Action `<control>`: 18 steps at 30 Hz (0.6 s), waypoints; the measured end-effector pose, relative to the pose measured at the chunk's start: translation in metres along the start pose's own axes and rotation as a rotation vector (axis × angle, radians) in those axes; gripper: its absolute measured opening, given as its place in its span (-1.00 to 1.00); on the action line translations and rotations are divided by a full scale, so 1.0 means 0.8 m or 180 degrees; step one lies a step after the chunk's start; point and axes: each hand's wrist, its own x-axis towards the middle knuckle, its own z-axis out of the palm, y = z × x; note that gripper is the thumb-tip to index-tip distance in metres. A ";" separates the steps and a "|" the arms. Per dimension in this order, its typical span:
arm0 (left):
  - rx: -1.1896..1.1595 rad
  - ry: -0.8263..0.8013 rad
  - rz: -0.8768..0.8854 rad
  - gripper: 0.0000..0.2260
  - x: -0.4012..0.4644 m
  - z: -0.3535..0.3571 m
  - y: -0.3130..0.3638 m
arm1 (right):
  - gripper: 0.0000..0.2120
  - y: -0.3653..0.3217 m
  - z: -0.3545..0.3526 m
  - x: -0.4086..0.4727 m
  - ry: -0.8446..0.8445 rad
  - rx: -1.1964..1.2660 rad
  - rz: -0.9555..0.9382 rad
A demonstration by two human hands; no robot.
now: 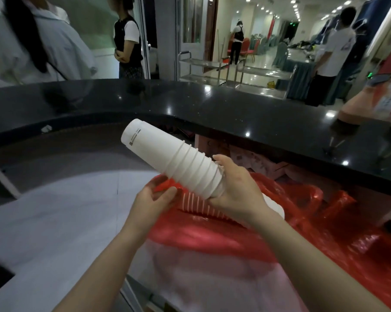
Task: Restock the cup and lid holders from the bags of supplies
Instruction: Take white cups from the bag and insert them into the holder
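A: Above the red bag (212,230), what is the person holding, and why this way?

B: The right hand (237,190) is wrapped around the wide end of a stack of white cups (178,163). The stack lies tilted, with its closed bottom pointing up and to the left, toward the black counter (235,104). I think this grip at the open end keeps the nested cups together, so they do not slide apart.

A: And the left hand (154,199)?

B: It is under the stack and just beside it. Its fingers are curled and they seem to pinch the edge of the red bag, maybe to keep the mouth open. I cannot tell for sure whether it really grips the plastic.

A: Are there more cups in the bag?

B: Yes, a second row of cups (203,204) lies inside, seen through the red plastic, directly below the right hand. The bag itself rests on the lower grey counter (44,210).

A: Where are the holders?

B: I do not see a cup holder or lid holder here. So I judge the task is at an early step: one stack is out of the bag, but not yet placed
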 end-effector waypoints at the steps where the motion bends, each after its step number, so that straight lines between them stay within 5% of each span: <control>1: -0.0256 -0.0088 -0.0079 -0.57 -0.001 0.007 0.002 | -0.22 -0.008 0.001 0.002 0.0015 -0.0043 -0.0064; 6: -0.1630 -0.0273 -0.0382 -0.46 0.000 0.021 0.007 | -0.20 -0.040 0.014 0.014 0.0020 -0.0551 -0.0491; 12: -0.1870 0.0070 -0.0554 -0.15 0.010 0.008 0.007 | -0.23 -0.047 0.012 0.017 -0.0436 -0.0102 -0.0904; 18: -0.2291 0.0191 -0.0715 -0.45 0.012 -0.016 -0.008 | -0.55 -0.027 -0.009 0.017 -0.0296 0.0532 -0.0749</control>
